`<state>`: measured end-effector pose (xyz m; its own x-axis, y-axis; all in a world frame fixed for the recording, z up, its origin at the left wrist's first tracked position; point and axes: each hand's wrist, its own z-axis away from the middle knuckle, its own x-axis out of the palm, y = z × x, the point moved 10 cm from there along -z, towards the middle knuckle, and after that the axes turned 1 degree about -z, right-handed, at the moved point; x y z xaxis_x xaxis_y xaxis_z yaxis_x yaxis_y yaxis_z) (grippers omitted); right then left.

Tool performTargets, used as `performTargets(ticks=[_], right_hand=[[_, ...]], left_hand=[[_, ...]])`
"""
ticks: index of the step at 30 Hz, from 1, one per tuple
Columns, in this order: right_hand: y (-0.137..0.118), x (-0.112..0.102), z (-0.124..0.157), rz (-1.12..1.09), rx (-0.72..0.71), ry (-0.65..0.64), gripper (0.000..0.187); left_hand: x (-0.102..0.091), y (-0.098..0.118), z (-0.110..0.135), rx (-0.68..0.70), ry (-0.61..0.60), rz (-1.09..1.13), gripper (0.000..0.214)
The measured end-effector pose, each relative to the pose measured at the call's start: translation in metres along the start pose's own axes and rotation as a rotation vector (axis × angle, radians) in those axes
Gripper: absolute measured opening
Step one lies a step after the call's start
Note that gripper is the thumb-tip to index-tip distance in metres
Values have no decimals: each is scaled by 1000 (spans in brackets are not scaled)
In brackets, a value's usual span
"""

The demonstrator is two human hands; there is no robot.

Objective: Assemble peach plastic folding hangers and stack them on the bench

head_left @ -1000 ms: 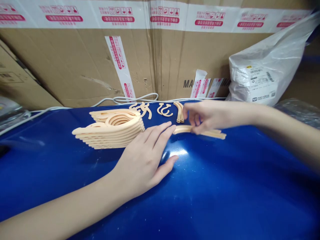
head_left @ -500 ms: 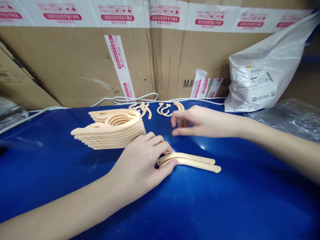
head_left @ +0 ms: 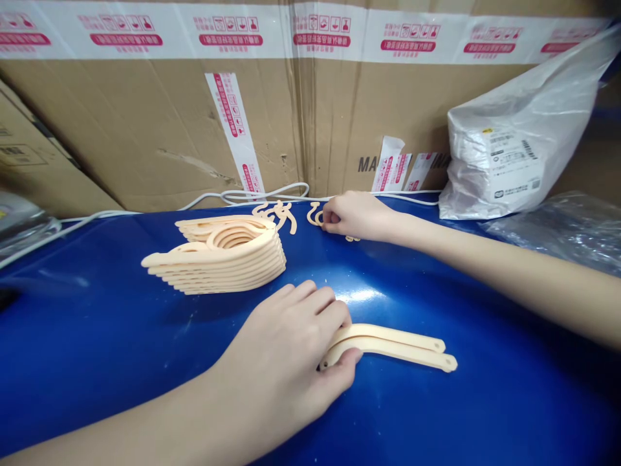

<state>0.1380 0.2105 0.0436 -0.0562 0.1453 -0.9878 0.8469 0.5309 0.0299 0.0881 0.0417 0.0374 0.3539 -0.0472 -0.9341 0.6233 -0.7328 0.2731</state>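
My left hand point(head_left: 301, 349) grips the left end of a pair of curved cream plastic hanger arms point(head_left: 402, 346), thumb in front and fingers behind. They lie side by side just above or on the blue surface, pointing right. At the back, my right hand point(head_left: 356, 217) has its fingers bent and closed on a small cream hook point(head_left: 317, 217), which they partly cover. More thin curved hooks point(head_left: 279, 213) lie in a small heap left of it. A neat stack of cream folding hangers point(head_left: 223, 262) stands left of centre, beyond my left hand.
Large cardboard boxes point(head_left: 160, 123) form a wall behind the blue table surface point(head_left: 121, 369). A white cable point(head_left: 262, 194) runs along their base. On the right stand a white plastic parcel bag point(head_left: 514, 142) and crumpled clear plastic point(head_left: 563, 226).
My right hand has moved back and closed on the hooks. My left hand has drawn the pair of hanger arms nearer to me and a little right.
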Motion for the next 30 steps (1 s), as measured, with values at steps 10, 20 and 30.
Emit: performTargets(ticks=[10, 20, 30], right_hand=[[-19, -23, 20, -196, -92, 86, 13], [-68, -12, 80, -403, -309, -96, 6], [-76, -15, 93, -406, -375, -150, 6]], left_hand=[[0, 2, 2, 12, -22, -45, 12], [-3, 12, 4, 55, 12, -100, 11], [-10, 18, 6, 95, 45, -219, 11]])
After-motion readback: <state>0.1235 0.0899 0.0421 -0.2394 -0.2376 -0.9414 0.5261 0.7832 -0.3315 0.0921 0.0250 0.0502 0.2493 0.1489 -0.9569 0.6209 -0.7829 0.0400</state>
